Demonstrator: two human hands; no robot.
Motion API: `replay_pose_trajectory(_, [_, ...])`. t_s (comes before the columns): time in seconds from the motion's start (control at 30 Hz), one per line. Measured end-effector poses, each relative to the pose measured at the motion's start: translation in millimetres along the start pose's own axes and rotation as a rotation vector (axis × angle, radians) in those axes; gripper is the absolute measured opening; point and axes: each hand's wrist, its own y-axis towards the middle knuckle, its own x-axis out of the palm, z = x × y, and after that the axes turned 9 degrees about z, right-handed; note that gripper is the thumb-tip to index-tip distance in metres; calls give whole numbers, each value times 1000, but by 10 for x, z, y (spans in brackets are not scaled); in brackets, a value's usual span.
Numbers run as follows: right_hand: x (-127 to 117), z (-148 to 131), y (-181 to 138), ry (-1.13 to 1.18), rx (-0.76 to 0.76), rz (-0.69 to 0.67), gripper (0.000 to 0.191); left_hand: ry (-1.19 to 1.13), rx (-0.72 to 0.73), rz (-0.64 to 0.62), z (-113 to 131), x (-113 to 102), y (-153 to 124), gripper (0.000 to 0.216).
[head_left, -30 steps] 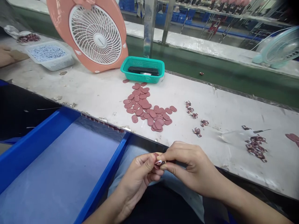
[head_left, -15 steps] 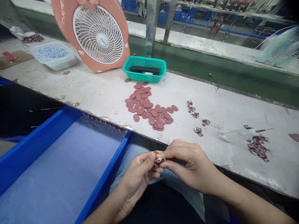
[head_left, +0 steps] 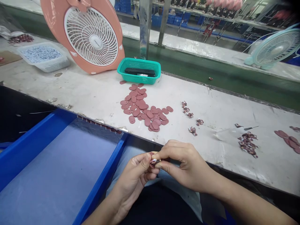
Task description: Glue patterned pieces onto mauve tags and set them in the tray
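Note:
My left hand [head_left: 137, 175] and my right hand [head_left: 182, 164] meet over my lap, just below the bench's front edge. Both pinch one small reddish and white piece [head_left: 154, 162] between thumbs and fingertips. On the white bench [head_left: 93, 93] ahead lies a heap of flat dusty-pink oval tags [head_left: 142, 107]. Right of the heap are several small red-and-white pieces [head_left: 191, 117], set apart from one another. Further right is a darker pile of similar pieces [head_left: 247, 143].
A blue tray [head_left: 58, 162] stands at my left knee. A pink fan [head_left: 89, 34], a teal basket [head_left: 139, 70] holding a black object, and a white tub of small parts [head_left: 42, 56] stand at the back. A pale green fan [head_left: 274, 48] is far right. More pink tags [head_left: 289, 140] lie at the right edge.
My hands have stayed pinched on the small piece. The view has shifted slightly right, so more pink tags show at the right edge.

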Motion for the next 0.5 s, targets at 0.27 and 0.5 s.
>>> replay_pose_trajectory(0.27, [-67,-82,43,-5,-48,-61,16,15,-22,-98,35,-61,9,32])
replay_pose_trajectory(0.5, [-47,-94,-11,17,-43,35,37,-37,-38,-153,85,-90,8,27])
